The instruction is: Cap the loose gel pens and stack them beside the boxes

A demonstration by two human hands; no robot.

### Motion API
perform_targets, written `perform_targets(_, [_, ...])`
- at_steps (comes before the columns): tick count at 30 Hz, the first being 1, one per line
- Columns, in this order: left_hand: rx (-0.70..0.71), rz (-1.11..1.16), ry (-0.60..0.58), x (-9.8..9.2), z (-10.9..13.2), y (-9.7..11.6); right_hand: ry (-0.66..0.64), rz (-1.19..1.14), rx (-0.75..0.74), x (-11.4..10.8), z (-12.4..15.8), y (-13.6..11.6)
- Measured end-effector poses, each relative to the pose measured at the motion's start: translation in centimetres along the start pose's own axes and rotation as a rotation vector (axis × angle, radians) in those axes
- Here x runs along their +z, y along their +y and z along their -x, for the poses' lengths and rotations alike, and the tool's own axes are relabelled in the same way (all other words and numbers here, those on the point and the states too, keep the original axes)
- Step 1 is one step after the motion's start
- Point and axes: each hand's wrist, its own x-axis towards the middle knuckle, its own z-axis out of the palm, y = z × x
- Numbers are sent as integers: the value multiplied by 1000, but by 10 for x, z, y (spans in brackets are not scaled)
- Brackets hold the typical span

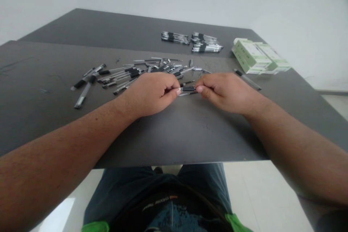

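Both hands meet over the dark table, pinching a black-and-clear pen between them. My left hand is closed on the pen's left end; my right hand is closed on its right end. Just behind them lies a loose pile of pens and pen parts, partly hidden by my left hand. A thin clear piece shows just under the held pen; whether it is held or lying on the table I cannot tell.
Several pens lie at the left. Bundles of pens rest farther back. Green-and-white boxes stand at the back right, with a single pen in front of them. The table's front edge is near my lap.
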Motion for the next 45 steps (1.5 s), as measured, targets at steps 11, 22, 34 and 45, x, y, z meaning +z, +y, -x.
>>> perform_targets(11, [-9,-3,47,0,0,-1,83,-7,40,2,2,2])
perform_targets(22, [55,0,87,4,2,-4,22,-29,38,-1,1,-1])
perform_targets(34, [51,4,77,3,3,-4,42,-65,55,0,2,-1])
perform_targets(45, [51,16,75,5,2,-6,63,-85,76,0,3,-2])
